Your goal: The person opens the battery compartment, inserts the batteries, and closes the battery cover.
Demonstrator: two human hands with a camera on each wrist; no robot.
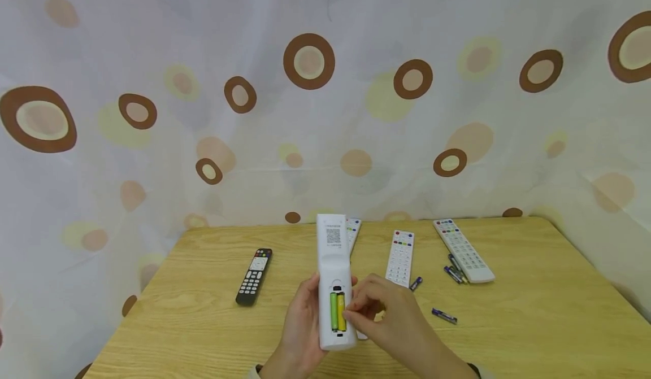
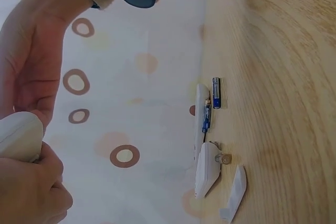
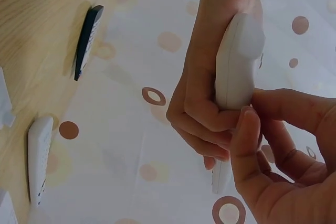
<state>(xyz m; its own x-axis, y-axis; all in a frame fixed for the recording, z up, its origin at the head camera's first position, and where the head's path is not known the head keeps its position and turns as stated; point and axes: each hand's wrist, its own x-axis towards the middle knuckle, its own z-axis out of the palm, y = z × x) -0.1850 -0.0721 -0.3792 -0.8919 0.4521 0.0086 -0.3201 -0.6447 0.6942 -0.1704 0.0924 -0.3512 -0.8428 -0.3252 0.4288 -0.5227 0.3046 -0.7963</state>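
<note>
A white remote control (image 1: 333, 266) stands nearly upright in my left hand (image 1: 301, 325), its back toward me. The left fingers wrap round its sides, as the right wrist view also shows. Its battery compartment is uncovered; a green battery (image 1: 334, 311) and a yellow battery (image 1: 341, 311) lie side by side in it. My right hand (image 1: 391, 317) is at the compartment's right edge, thumb and index fingertip close together at the yellow battery. In the right wrist view the right hand (image 3: 289, 156) meets the remote's edge, with the batteries hidden.
A black remote (image 1: 254, 277) lies at left. White remotes lie behind the held one, at centre right (image 1: 400, 257) and at far right (image 1: 464, 252). Several blue batteries (image 1: 454, 274) are near them, one (image 1: 445, 316) closer to me. A patterned curtain (image 1: 325, 125) hangs behind the table (image 1: 168, 305).
</note>
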